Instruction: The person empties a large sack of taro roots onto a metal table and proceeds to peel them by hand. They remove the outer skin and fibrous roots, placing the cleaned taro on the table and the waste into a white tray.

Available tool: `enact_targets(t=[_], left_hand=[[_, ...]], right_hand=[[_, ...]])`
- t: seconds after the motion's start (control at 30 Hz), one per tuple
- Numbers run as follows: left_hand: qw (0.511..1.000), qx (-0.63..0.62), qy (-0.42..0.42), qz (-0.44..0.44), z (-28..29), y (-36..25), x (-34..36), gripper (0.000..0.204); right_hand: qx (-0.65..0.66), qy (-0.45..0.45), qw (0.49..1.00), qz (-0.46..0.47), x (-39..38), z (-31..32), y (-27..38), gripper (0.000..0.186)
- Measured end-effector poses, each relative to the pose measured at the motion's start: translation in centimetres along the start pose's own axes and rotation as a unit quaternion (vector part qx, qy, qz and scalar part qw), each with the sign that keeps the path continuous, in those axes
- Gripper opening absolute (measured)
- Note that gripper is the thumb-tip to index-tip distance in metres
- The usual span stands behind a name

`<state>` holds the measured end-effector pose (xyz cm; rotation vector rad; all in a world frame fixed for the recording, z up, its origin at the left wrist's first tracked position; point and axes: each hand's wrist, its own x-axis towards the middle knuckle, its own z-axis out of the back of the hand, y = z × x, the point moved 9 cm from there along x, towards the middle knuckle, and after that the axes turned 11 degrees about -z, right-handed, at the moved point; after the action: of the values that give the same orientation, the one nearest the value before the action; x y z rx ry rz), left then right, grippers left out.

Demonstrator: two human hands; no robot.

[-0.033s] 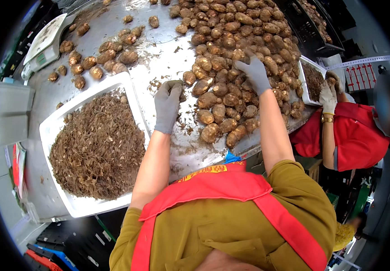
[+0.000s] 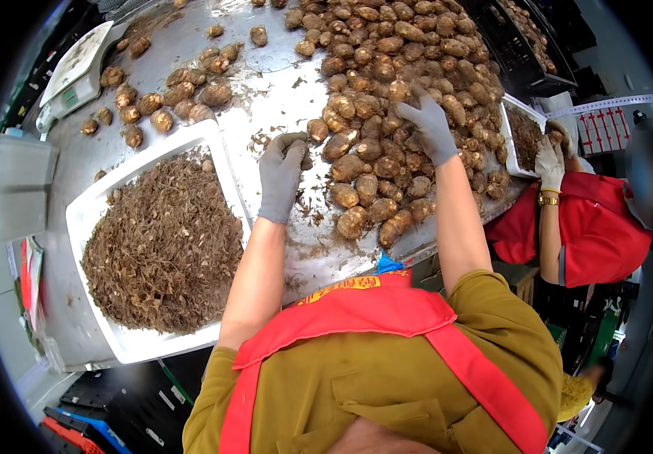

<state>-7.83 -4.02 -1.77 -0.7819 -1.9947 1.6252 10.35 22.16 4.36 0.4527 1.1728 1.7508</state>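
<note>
R hand [image 2: 427,127] is shifted slightly, back toward the operator and farther from the tray; L hand [image 2: 281,178] holds approx. the same pos. Ref. landmark: white tray [image 2: 222,157] w/ brown fibrous debris [image 2: 163,246]. Tuber pile [image 2: 383,72] sits R of tray, spread on the metal table [image 2: 303,261]; L hand is btwn tray and pile, R hand over the pile, farther R of tray. L fingers: curled nearly closed, thumb close to index, w/ a brown lump [image 2: 307,161] at the tips, prob. a tuber; full grip is hidden, can't confirm. R fingers: part-open, thumb well apart, no tuber visibly gripped; tips blurred, contact can't be told. Recommended handling: keep L pinch light but firm, as loose skin may slip under the glove; hold the lump clear of the pile. W/ R hand, take one tuber at a time from the top, pref. by its middle, to avoid a slide. Orientation: lump's long axis can't be read, mostly covered by fingers. Elongated tuber [image 2: 340,144] at the pile's tray-side edge: long axis diagonal, one end toward tray and operator, other end away from both. Remaining tubers point in mixed directions, no common axis.
</note>
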Motion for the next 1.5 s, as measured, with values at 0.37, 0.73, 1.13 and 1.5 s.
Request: enact_targets(t=[0.37, 0.73, 1.13, 1.5], left_hand=[[0.962, -0.274, 0.016, 0.007, -0.8, -1.1, -0.2, 0.034], [0.991, -0.051, -0.086, -0.090, 1.9, -1.2, -0.1, 0.020], [0.998, 0.025, -0.042, -0.043, 0.5, -2.5, -0.4, 0.018], [0.993, -0.024, -0.105, -0.053, 2.2, -2.2, -0.5, 0.030]], right_hand=[[0.225, 0.280, 0.932, -0.053, -8.5, -12.2, 5.2, 0.064], [-0.087, 0.115, 0.980, 0.139, -10.1, -14.7, 7.0, 0.057], [0.558, 0.364, 0.730, -0.149, -7.4, -16.8, 4.8, 0.047], [0.365, 0.349, 0.855, -0.115, -9.2, -18.2, 3.8, 0.043]])
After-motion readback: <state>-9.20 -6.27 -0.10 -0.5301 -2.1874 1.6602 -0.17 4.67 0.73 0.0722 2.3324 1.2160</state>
